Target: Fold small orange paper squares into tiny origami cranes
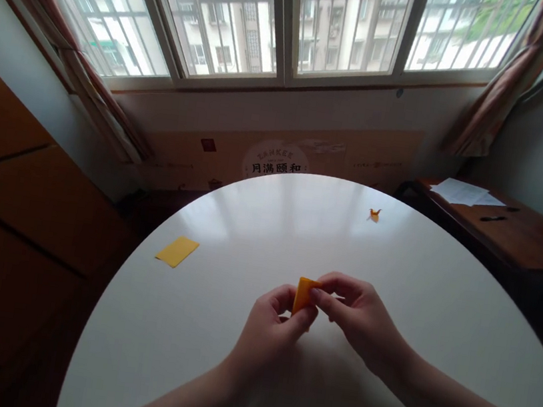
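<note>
Between both hands is a small folded piece of orange paper, held up near the middle of the white table. My left hand is closed on its lower left part, thumb in front. The fingers of my right hand pinch its right edge. Some of the paper's lower part is hidden behind the left thumb. Off to the left lies a flat yellow paper sheet, apart from the hands. Toward the far right of the tabletop stands a tiny orange folded-paper figure, which looks like an origami bird.
The round white table has a curved edge on its far side. A wooden desk at the right bears white papers. Barred windows with curtains are behind, and a wooden cabinet stands left.
</note>
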`<state>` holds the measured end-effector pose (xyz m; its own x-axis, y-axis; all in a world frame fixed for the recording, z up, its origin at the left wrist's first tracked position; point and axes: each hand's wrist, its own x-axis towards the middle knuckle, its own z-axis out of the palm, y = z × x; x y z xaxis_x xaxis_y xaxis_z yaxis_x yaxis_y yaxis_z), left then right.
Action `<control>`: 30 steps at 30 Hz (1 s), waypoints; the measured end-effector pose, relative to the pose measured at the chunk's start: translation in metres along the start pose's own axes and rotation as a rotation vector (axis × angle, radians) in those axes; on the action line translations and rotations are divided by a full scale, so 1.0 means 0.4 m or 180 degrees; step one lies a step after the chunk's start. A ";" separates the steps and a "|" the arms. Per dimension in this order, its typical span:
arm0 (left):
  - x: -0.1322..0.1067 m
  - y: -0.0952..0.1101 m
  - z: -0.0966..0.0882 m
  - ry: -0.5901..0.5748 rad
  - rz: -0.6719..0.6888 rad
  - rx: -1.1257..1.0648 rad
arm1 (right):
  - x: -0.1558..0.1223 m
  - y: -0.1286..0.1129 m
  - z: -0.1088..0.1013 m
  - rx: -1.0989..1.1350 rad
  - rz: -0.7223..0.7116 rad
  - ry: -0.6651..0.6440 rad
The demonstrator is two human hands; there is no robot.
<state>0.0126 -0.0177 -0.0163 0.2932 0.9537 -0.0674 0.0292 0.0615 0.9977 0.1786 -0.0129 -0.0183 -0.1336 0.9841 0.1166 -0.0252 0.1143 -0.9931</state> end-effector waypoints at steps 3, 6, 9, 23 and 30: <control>-0.008 0.015 -0.006 0.0045 0.0010 -0.0084 | -0.008 -0.005 -0.004 -0.0103 0.0075 -0.0057; -0.012 0.029 -0.017 0.0246 0.0163 0.0119 | -0.014 -0.007 -0.007 -0.0124 0.0093 -0.0163; -0.013 0.041 -0.022 0.0327 0.0176 0.0179 | -0.019 -0.010 -0.007 -0.0141 0.0164 -0.0247; -0.012 0.053 -0.014 0.0022 -0.0611 -0.0924 | -0.030 -0.013 0.002 0.0440 0.0510 -0.0435; -0.013 0.064 -0.024 -0.0522 -0.1218 -0.1845 | -0.026 -0.015 -0.016 -0.0056 -0.0531 -0.0388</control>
<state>0.0025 -0.0180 0.0098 0.5053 0.7801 -0.3690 -0.3405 0.5731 0.7454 0.1866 -0.0228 -0.0136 -0.2479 0.9278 0.2789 -0.0398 0.2779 -0.9598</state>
